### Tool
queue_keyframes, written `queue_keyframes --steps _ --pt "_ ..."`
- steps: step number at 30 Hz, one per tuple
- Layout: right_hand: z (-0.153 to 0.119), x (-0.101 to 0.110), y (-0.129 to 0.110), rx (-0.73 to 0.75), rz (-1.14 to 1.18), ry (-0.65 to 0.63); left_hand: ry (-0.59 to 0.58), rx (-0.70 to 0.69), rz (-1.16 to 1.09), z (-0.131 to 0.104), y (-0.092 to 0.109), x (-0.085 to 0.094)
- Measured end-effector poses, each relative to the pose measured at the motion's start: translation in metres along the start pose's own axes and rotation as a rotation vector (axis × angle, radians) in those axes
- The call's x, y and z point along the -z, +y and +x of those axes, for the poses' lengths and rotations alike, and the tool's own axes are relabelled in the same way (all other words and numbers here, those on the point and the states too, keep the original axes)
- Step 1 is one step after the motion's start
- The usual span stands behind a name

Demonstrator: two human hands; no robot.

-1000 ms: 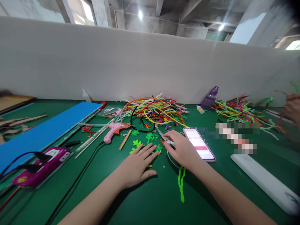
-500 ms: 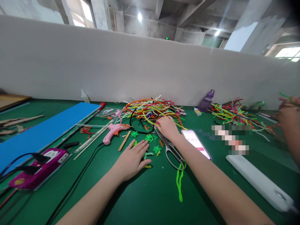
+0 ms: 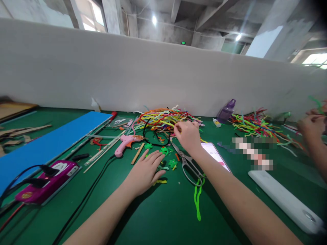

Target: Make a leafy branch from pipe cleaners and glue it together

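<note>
My left hand (image 3: pixel 146 170) lies flat, fingers stretched, on the green tabletop over some small pipe-cleaner pieces; a yellow piece (image 3: pixel 160 182) shows by its thumb. Beside its fingertips are small green pipe-cleaner flowers (image 3: pixel 173 163). My right hand (image 3: pixel 188 137) is raised at the front edge of a heap of coloured pipe cleaners (image 3: pixel 163 119), its fingers curled together. Whatever they pinch, if anything, is hidden. Below that hand lie scissors (image 3: pixel 190 166), with a bent bright green pipe cleaner (image 3: pixel 198 202) under their handles.
Left of the flowers lie a pink glue gun (image 3: pixel 125 144), its black cord, a purple power strip (image 3: pixel 48 182) and a blue board (image 3: pixel 58 144). A phone (image 3: pixel 214 154), a purple bottle (image 3: pixel 227 111), another pipe-cleaner heap (image 3: pixel 251 124) and a white bar (image 3: pixel 283 200) stand right. Another person's hand (image 3: pixel 311 127) works there.
My right hand has lifted slightly and its fingers have curled in at the heap's edge. My left hand stays flat. The view has shifted a little.
</note>
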State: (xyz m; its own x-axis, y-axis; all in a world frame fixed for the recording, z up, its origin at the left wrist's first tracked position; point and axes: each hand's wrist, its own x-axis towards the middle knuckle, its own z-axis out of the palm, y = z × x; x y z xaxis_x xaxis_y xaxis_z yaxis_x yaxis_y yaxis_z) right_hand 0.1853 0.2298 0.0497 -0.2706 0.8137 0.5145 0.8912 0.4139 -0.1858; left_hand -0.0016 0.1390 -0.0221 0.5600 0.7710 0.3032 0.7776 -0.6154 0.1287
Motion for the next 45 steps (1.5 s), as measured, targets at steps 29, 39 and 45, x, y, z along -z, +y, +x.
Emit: queue_keyframes --steps 29,39,45 --pt "-0.085 0.030 -0.032 0.443 0.071 -0.390 0.304 0.255 -0.219 -0.001 -0.007 0.002" --pt "-0.090 0.011 -0.001 0.802 -0.045 -0.123 0.203 0.082 -0.217 -0.002 -0.007 0.005" --pt "-0.095 0.006 0.016 0.738 0.055 -0.015 0.104 -0.055 -0.190 0.000 0.004 0.019"
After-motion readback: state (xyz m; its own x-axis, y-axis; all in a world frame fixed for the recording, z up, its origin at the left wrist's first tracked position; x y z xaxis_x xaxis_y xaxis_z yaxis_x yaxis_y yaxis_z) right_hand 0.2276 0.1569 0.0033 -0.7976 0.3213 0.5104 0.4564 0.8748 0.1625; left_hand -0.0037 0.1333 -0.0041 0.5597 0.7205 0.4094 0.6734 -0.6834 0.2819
